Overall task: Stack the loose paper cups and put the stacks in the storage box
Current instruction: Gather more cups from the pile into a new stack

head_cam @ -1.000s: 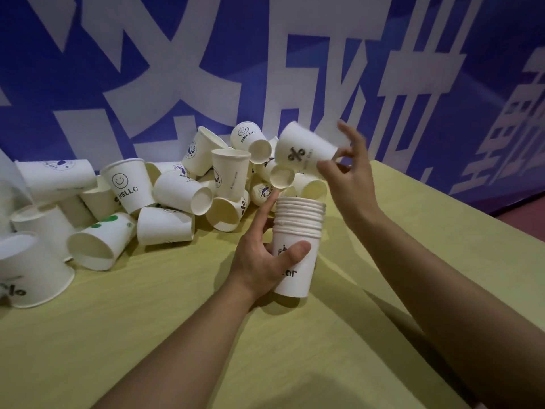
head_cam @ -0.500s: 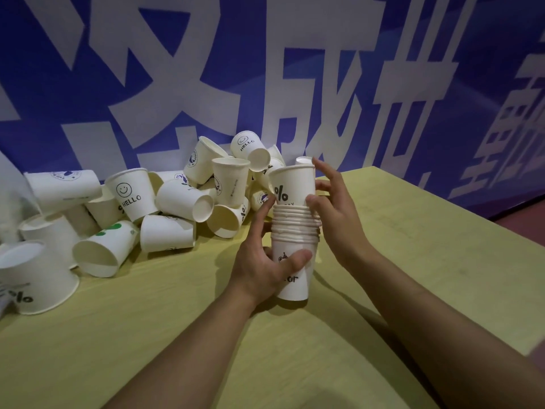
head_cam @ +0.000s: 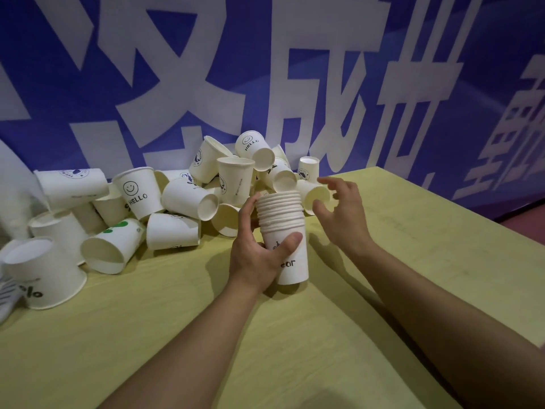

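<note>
Leaning white nested cup stack [head_cam: 284, 231]

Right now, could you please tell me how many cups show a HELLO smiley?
2: the left HELLO cup stands mouth up, left in the pile; the top HELLO cup lies tilted atop it. Others may be hidden.

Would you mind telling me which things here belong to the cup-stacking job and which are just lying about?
Part of the job:
- stack of cups, gripped by the left hand
- loose cups heaped by the wall
- right hand, open beside the stack

Just there:
- table
- blue banner
- plastic sheet at the left edge
</note>
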The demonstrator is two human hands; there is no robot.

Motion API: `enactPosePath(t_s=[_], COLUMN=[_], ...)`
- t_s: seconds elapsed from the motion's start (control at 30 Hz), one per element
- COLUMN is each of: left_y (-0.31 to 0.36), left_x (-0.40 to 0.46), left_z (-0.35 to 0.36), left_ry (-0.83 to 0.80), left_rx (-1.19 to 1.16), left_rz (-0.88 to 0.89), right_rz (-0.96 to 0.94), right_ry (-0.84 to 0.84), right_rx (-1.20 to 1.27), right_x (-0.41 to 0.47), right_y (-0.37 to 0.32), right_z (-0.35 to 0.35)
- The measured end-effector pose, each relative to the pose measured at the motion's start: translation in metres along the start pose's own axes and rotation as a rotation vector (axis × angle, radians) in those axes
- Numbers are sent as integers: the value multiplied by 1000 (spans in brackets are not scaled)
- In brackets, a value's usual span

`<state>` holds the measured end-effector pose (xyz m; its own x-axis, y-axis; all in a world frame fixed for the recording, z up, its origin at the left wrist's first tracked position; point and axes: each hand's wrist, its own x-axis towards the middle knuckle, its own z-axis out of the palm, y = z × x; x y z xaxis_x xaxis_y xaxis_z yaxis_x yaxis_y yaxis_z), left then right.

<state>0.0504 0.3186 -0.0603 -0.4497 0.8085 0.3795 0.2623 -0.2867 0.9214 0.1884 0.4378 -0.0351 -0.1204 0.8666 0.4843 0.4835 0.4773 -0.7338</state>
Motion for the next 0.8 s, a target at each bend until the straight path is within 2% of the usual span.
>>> enactPosePath(t_s=[0.07, 0.17, 0.4, 0.5, 0.6, 0.8], left_y=[0, 1, -2, -2, 0, -2], left_x=[1, 1, 1, 0, -2, -3], left_z=[-2, -3, -2, -1, -1, 1], left_ry=[29, 29, -24, -11, 19, 91], left_rx=[7, 14, 51, 90, 231, 475], left_rz=[-12, -18, -6, 17, 89, 201], right_rz=[78, 83, 103, 113, 91, 14], right_ry=[-84, -150, -136, -37, 97, 202], right_rx=[-152, -280, -310, -160, 45, 316], right_x=[18, 38, 54, 53, 46, -1], right_y=[7, 21, 43, 38, 25, -6], right_z=[7, 15, 36, 30, 16, -21])
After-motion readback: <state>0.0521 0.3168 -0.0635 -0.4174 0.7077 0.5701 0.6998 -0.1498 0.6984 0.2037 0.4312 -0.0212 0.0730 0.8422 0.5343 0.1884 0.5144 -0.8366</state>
